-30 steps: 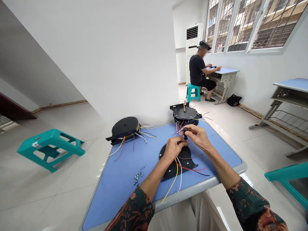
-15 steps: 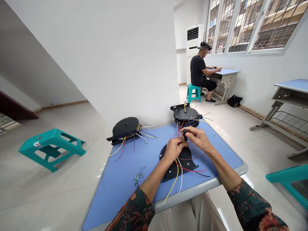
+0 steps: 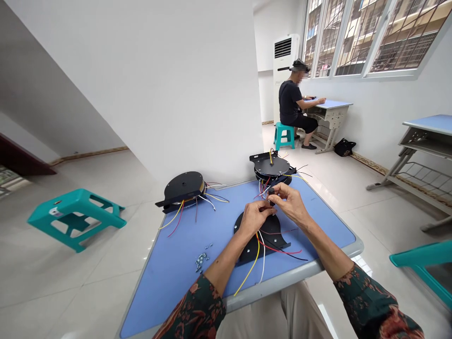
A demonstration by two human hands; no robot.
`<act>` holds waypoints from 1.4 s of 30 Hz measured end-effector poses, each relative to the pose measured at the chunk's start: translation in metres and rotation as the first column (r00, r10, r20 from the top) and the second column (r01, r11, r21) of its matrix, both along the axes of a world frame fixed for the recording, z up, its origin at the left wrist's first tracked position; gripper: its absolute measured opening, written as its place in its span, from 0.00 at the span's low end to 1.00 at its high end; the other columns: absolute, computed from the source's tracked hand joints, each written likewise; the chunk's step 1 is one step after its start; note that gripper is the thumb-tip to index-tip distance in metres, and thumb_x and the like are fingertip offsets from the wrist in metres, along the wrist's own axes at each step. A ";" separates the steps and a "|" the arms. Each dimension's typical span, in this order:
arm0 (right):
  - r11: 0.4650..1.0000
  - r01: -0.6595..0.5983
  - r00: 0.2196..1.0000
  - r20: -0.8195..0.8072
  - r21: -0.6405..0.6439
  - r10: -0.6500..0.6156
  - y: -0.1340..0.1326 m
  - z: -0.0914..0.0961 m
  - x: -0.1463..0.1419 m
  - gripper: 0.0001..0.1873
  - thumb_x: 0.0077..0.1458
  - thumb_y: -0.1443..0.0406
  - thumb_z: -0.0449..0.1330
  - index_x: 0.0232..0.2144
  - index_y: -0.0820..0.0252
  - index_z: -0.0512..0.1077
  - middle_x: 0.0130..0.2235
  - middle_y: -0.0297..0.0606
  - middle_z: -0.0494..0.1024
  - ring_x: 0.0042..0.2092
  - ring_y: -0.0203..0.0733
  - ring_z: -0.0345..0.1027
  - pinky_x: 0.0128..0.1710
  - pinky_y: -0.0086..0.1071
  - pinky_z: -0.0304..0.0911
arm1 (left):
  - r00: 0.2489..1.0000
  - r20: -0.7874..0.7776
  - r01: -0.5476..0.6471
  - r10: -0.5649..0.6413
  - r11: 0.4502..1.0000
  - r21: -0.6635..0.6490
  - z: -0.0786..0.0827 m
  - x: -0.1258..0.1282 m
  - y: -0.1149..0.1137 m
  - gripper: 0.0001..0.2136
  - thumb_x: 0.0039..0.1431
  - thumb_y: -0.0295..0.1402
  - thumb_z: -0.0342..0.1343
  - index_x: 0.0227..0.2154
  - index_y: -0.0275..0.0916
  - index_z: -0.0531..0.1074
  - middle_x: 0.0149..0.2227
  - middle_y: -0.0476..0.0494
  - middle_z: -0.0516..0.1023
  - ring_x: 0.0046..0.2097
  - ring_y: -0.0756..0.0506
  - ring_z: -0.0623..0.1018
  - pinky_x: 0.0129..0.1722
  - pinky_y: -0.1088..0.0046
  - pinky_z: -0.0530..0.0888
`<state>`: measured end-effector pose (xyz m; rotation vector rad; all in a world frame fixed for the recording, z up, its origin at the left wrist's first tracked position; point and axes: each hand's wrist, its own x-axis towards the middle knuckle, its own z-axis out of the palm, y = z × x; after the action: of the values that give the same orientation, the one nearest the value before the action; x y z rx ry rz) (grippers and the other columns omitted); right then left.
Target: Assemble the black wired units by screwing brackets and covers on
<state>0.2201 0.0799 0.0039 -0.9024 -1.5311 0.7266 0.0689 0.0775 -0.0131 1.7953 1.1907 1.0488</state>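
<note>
In front of me on the table lies a round black plate assembly (image 3: 270,227) with a straight flanged edge and silver screws in its face. Yellow, white, red and black wires (image 3: 253,270) trail from it toward me. My right hand (image 3: 292,201) grips the black handle of a short screwdriver (image 3: 271,192), held roughly upright over the plate's far rim. My left hand (image 3: 254,218) rests over the plate, thumb and fingers pinched together just below the handle. Whatever those fingertips hold is too small to see, and the screwdriver's tip is hidden.
Loose silver screws (image 3: 202,259) lie left of the plate on the blue table (image 3: 169,282). Two similar black wired assemblies stand at the back left (image 3: 185,186) and back right (image 3: 271,165). Green stools (image 3: 76,216) flank the table. A person (image 3: 291,101) sits at another desk.
The right hand and screwdriver have shifted very slightly, and the handle looks turned a little within the fingers. The yellow and white wire ends sit slightly farther left. Otherwise the layout is the same.
</note>
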 end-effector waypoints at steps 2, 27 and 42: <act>0.999 -0.053 0.999 -0.008 0.003 0.053 -0.002 0.003 0.001 0.11 0.56 0.57 0.63 0.33 0.60 0.75 0.32 0.35 0.76 0.34 0.38 0.69 0.33 0.30 0.65 | 1.000 -0.021 0.003 -0.003 1.000 0.020 0.001 -0.001 0.000 0.05 0.53 0.28 0.64 0.23 0.38 0.79 0.26 0.51 0.81 0.31 0.48 0.77 0.35 0.73 0.69; 0.917 0.301 0.928 0.142 0.263 -0.345 -0.011 -0.005 -0.014 0.08 0.58 0.60 0.61 0.36 0.58 0.76 0.33 0.38 0.80 0.32 0.39 0.71 0.36 0.33 0.68 | 0.993 -0.110 0.046 -0.034 0.993 0.109 -0.001 -0.002 0.000 0.07 0.57 0.26 0.59 0.27 0.38 0.81 0.28 0.48 0.81 0.33 0.46 0.77 0.38 0.72 0.70; 0.966 0.191 0.962 0.164 0.172 -0.219 -0.006 0.000 -0.001 0.10 0.55 0.57 0.64 0.34 0.59 0.76 0.31 0.36 0.80 0.32 0.41 0.72 0.36 0.34 0.68 | 0.987 -0.154 0.067 -0.040 0.982 0.176 -0.006 0.000 0.004 0.07 0.60 0.31 0.60 0.27 0.40 0.80 0.30 0.46 0.82 0.34 0.45 0.78 0.38 0.71 0.71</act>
<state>0.2187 0.0735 0.0035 -1.0140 -1.6006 0.3775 0.0692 0.0812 -0.0193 2.0668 1.1594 1.0335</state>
